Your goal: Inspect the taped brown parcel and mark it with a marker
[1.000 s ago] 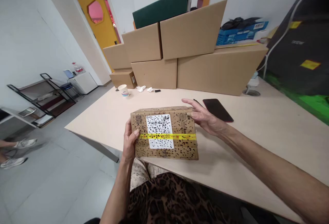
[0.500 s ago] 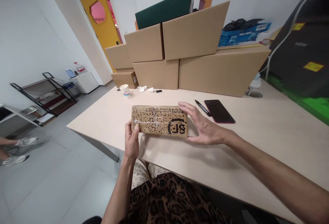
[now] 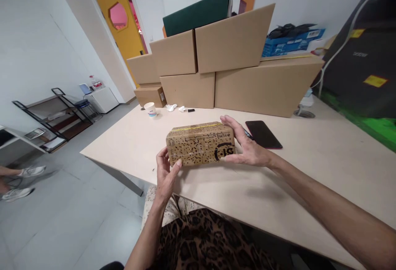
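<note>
A small cardboard parcel [image 3: 198, 146] with black speckles, clear tape and a black logo is held between both hands just above the pale table [image 3: 309, 166]. My left hand [image 3: 166, 173] grips its lower left corner with thumb and fingers. My right hand [image 3: 246, 146] wraps round its right end. A strip of yellow tape shows along the parcel's top edge.
A dark phone [image 3: 262, 133] and a black marker lie just right of my right hand. Stacked cardboard boxes [image 3: 229, 63] line the table's back, with a paper cup [image 3: 150, 109] and crumpled tissue near them. Another person's feet [image 3: 18, 183] show at left.
The parcel has been turned from its labelled face to a narrow side face, then tipped back a little and shifted right. Both hands stayed on it.
</note>
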A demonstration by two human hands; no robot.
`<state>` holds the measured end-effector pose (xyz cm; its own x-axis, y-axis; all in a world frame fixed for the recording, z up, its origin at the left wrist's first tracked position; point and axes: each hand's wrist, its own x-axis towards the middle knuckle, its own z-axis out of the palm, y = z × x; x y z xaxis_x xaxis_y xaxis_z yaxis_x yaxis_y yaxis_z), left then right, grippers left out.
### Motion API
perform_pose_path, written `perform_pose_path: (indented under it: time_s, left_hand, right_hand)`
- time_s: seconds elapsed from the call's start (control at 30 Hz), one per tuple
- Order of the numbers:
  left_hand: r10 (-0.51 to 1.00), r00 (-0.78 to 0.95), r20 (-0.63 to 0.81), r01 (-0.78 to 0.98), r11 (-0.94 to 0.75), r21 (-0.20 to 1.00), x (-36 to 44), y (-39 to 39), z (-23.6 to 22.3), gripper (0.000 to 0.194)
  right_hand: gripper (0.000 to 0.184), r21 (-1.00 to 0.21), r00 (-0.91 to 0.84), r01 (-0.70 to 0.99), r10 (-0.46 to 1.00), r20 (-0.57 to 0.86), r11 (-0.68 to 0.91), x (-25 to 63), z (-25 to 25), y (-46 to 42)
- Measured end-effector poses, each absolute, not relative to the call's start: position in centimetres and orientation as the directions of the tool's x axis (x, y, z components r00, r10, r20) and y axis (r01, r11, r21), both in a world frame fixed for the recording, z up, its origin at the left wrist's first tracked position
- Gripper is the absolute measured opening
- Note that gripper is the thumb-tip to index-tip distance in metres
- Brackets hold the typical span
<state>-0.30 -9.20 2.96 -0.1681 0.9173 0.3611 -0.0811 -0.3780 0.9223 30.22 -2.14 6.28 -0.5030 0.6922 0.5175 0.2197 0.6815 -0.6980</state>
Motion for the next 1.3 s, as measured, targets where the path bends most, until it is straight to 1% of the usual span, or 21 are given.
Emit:
perform_pose_path:
  time_s: [0.07, 0.13, 0.23, 0.3, 0.37, 0.43, 0.5, 0.6, 0.67, 0.77, 0.83, 0.9, 0.97, 1.07, 1.13, 1.2, 1.3]
  left_hand:
    - [0.936, -0.127, 0.33, -0.099, -0.343, 0.934, 0.1, -9.3, 2.5, 0.07]
    - [0.943, -0.127, 0.308, -0.115, -0.322, 0.94, 0.4, -9.2, 2.2, 0.069]
    - [0.934, -0.192, 0.3, -0.127, -0.327, 0.937, 0.4, -8.8, 1.7, 0.06]
    - [0.933, -0.249, 0.262, -0.158, -0.306, 0.939, 0.3, -8.5, 1.6, 0.059]
    - [0.936, -0.298, 0.189, -0.221, -0.26, 0.94, 0.2, -8.2, 1.6, 0.061]
    - [0.934, -0.335, 0.122, -0.273, -0.22, 0.937, 0.2, -7.9, 1.9, 0.063]
    - [0.928, -0.364, 0.083, -0.273, -0.191, 0.943, 0.2, -7.6, 2.3, 0.063]
    - [0.917, -0.392, 0.074, -0.218, -0.171, 0.961, 0.0, -7.4, 2.8, 0.063]
    - [0.92, -0.383, 0.084, -0.208, -0.174, 0.962, -0.3, -7.3, 3.1, 0.06]
    - [0.928, -0.355, 0.116, -0.245, -0.212, 0.946, -1.0, -7.1, 3.6, 0.054]
    - [0.925, -0.353, 0.139, -0.287, -0.249, 0.925, -1.7, -7.0, 4.0, 0.051]
    - [0.929, -0.349, 0.128, -0.346, -0.254, 0.903, -2.3, -6.8, 4.4, 0.049]
    - [0.951, -0.301, 0.07, -0.43, -0.201, 0.88, -2.8, -6.7, 4.9, 0.047]
    - [0.986, -0.163, -0.044, -0.533, -0.05, 0.844, -2.7, -6.8, 5.4, 0.039]
    - [0.987, -0.109, -0.115, -0.557, 0.035, 0.83, -2.1, -6.9, 5.5, 0.031]
    - [0.98, -0.091, -0.179, -0.559, 0.098, 0.823, -1.3, -7.1, 5.3, 0.025]
    - [0.971, -0.079, -0.224, -0.546, 0.145, 0.825, -0.4, -7.2, 4.6, 0.026]
  right_hand:
    - [0.108, -0.824, -0.444, 0.106, 0.768, 0.461, 0.556, 29.9, 6.0, -2.2]
    - [0.093, -0.896, -0.371, -0.043, 0.826, 0.425, 0.442, 29.3, 5.8, -2.2]
    - [0.081, -0.92, -0.24, -0.254, 0.902, 0.358, 0.298, 28.4, 5.6, -2.2]
    - [0.079, -0.912, -0.178, -0.334, 0.935, 0.307, 0.236, 28.0, 5.7, -2.2]
    - [0.073, -0.906, -0.147, -0.371, 0.95, 0.274, 0.204, 27.8, 5.9, -2.2]
    - [0.063, -0.901, -0.124, -0.39, 0.959, 0.256, 0.19, 27.9, 6.0, -2.1]
    - [0.054, -0.899, -0.107, -0.391, 0.961, 0.255, 0.195, 28.1, 6.1, -2.0]
    - [0.047, -0.908, -0.104, -0.359, 0.958, 0.268, 0.215, 28.3, 6.2, -1.9]
    - [0.047, -0.918, -0.116, -0.322, 0.953, 0.281, 0.232, 28.3, 6.5, -2.0]
    - [0.056, -0.921, -0.164, -0.279, 0.932, 0.325, 0.272, 28.2, 7.6, -2.7]
    - [0.062, -0.908, -0.214, -0.291, 0.904, 0.369, 0.302, 28.1, 8.7, -3.5]
    - [0.065, -0.887, -0.262, -0.32, 0.868, 0.421, 0.334, 28.0, 10.0, -4.4]
    - [0.067, -0.868, -0.292, -0.332, 0.834, 0.468, 0.37, 28.0, 11.2, -5.4]
    - [0.07, -0.846, -0.31, -0.325, 0.798, 0.517, 0.422, 28.0, 12.6, -6.7]
    - [0.073, -0.835, -0.316, -0.322, 0.781, 0.538, 0.446, 27.8, 13.1, -7.2]
    - [0.074, -0.83, -0.323, -0.316, 0.77, 0.55, 0.46, 27.6, 13.3, -7.5]
    - [0.078, -0.839, -0.349, -0.288, 0.765, 0.541, 0.462, 27.0, 13.2, -7.7]
